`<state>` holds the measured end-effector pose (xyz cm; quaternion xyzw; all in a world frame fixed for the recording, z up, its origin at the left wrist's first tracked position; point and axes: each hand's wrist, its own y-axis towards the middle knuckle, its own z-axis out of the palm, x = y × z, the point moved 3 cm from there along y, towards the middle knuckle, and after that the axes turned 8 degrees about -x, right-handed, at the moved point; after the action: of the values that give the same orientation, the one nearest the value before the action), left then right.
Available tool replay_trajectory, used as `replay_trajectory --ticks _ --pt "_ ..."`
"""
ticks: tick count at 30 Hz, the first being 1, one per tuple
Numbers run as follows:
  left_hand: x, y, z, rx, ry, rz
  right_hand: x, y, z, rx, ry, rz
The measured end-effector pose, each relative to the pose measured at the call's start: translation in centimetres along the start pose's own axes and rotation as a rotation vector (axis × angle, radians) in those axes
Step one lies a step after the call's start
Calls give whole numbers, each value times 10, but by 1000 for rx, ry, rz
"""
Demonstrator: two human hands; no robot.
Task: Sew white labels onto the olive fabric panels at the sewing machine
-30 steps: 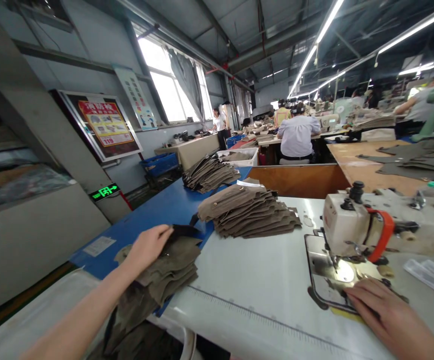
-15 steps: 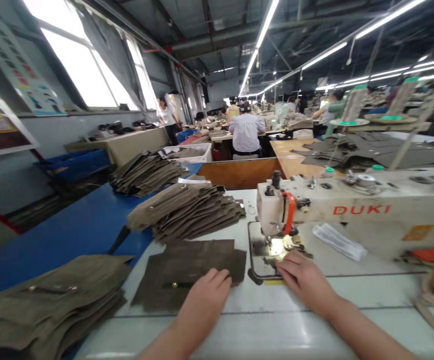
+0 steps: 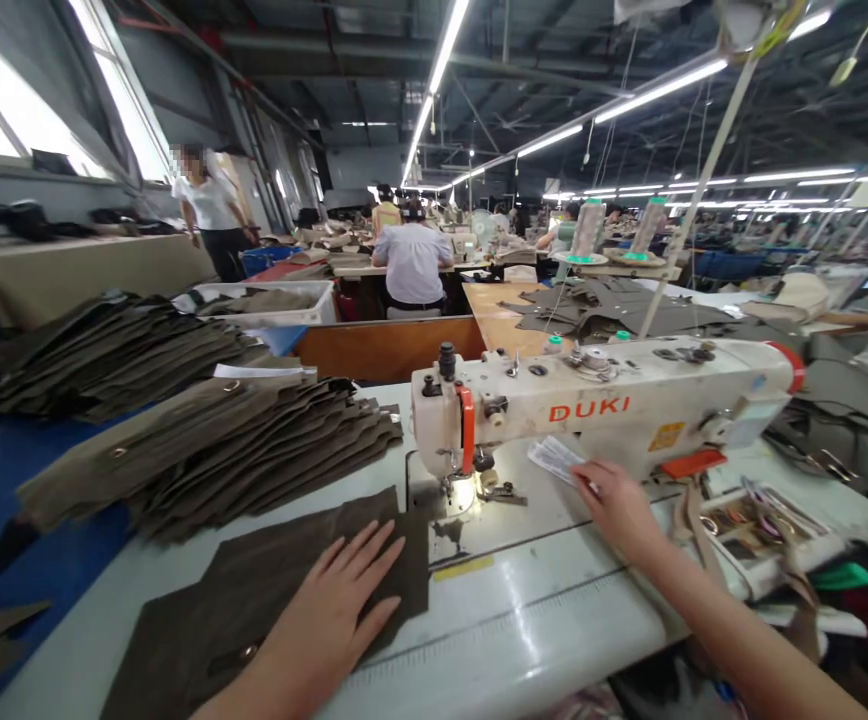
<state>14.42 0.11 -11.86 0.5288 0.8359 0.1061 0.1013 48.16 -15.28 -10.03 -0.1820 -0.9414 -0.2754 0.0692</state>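
Observation:
My left hand lies flat with spread fingers on a dark olive fabric panel, which rests on the pale machine table. A small metal fitting on the panel shows beside the wrist. My right hand pinches the near end of a small bundle of white strips, printed like labels, lying on the sewing machine's bed. The white sewing machine stands just behind, its lamp lit at the needle. The panel's right edge lies close to the needle plate.
Stacked olive fabric pieces lie at left, with another pile behind them. A parts tray and hanging straps sit at right. Thread cones stand behind the machine. A seated person works ahead; another person stands at left.
My right hand has moved right, from beside the needle to the white strips. My left hand has spread its fingers flat on the panel. The view has turned right.

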Motion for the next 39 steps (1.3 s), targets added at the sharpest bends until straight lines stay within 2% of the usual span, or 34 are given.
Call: replay_trajectory --ticks 2,5,13,19,27,35,39 --pt "0 4 8 32 33 -50 -11 15 -1 81 -82 44" --pt "-3 14 12 26 56 -127 -14 29 1 160 -130 53" --pt "-3 24 13 -32 58 -136 -9 34 2 240 -220 41" --pt "-1 25 16 -73 73 -117 -6 32 0 243 -290 36" --pt "-2 26 15 -38 91 -132 -10 34 0 222 -282 42" --pt "0 24 19 -84 88 -102 -11 35 -5 138 -124 117" --pt "3 22 18 -173 121 -47 -15 39 -7 103 35 161"
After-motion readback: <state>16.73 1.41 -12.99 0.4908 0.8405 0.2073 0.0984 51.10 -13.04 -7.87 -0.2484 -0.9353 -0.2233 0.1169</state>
